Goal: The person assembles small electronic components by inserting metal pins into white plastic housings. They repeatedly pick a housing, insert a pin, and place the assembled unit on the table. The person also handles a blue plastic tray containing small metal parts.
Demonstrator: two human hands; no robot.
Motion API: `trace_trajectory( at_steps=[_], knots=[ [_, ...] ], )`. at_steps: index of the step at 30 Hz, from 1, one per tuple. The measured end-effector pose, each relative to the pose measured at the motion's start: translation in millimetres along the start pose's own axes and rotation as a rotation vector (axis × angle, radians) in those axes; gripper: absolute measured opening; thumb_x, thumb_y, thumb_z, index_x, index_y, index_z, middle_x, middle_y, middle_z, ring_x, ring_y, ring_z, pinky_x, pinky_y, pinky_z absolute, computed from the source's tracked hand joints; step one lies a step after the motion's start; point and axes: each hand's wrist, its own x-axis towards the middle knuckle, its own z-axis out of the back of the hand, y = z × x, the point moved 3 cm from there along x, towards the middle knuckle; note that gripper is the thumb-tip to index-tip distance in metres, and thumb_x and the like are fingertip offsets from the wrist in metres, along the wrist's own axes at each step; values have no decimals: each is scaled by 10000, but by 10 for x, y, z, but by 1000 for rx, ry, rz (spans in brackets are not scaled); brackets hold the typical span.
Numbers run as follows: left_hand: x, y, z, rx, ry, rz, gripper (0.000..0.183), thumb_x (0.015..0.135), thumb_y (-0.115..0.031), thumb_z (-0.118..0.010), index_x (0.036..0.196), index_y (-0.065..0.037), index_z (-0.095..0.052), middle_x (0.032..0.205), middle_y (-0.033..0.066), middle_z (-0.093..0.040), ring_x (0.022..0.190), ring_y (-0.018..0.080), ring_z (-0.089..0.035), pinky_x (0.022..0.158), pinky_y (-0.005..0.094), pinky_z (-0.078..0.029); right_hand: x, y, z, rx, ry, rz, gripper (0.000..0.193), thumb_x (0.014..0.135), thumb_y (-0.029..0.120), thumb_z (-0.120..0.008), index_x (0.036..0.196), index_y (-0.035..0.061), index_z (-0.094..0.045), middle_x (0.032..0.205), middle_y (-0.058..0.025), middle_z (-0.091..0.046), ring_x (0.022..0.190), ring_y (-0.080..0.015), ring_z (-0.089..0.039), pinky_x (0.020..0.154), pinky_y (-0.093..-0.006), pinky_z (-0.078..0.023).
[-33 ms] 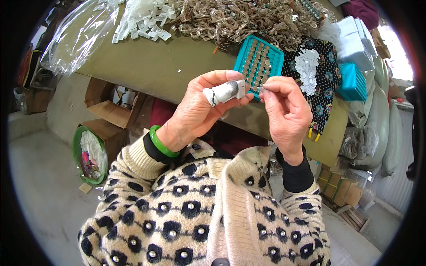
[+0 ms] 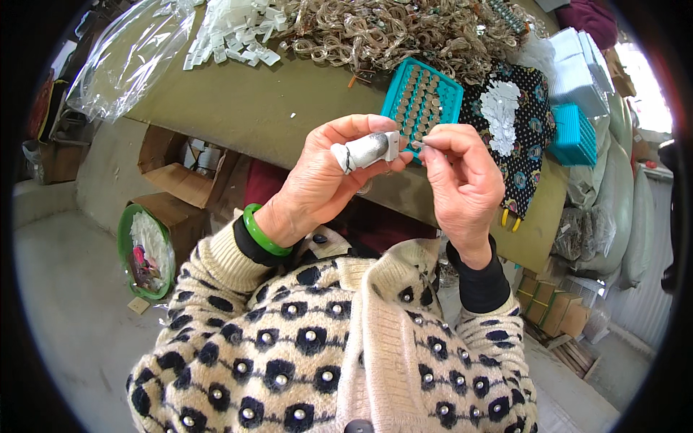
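My left hand (image 2: 317,162) is closed on a small white plastic piece (image 2: 392,146), gripped at the fingertips. A white wrapping (image 2: 361,152) with a grey smudge and a dark thread seems to cover its thumb. Close beside it, my right hand (image 2: 465,169) pinches a tiny light-coloured piece (image 2: 419,144), too small to make out. Just beyond both hands, a teal tray (image 2: 452,108) on the table holds rows of small round brownish metal-looking pieces (image 2: 420,97). The fingers partly hide its near edge.
Across the table (image 2: 238,94) lie bundles of clear wire (image 2: 375,36), white plastic pieces (image 2: 234,32) and a clear bag (image 2: 133,58). White flakes (image 2: 499,115) rest on a patterned black cloth (image 2: 530,159) with yellow handles (image 2: 511,220) below. Teal trays (image 2: 574,135) are stacked at right.
My right hand has shifted very slightly left, bringing its pinched fingertips a little closer to the white plastic piece. My left hand stays in nearly the same place.
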Motion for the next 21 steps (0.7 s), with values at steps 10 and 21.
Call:
trace_trajectory(
  at_steps=[10,21],
  knots=[
    [-31,16,18,-15,-63,40,359,930,-194,-696,1236,-24,-619,1118,98,-687,980,198,-691,908,375,-579,83,76,-130,-230,94,303,233,809,-135,-641,990,11,-643,911,-122,-626,790,-255,-634,697,-330,-537],
    [-24,-11,20,11,-42,79,302,942,-193,-679,1186,-19,-644,1076,104,-696,952,198,-692,872,364,-587,130,72,-141,-174,166,218,214,794,-129,-648,958,8,-630,898,-116,-650,779,-225,-645,702,-302,-526]
  ],
)
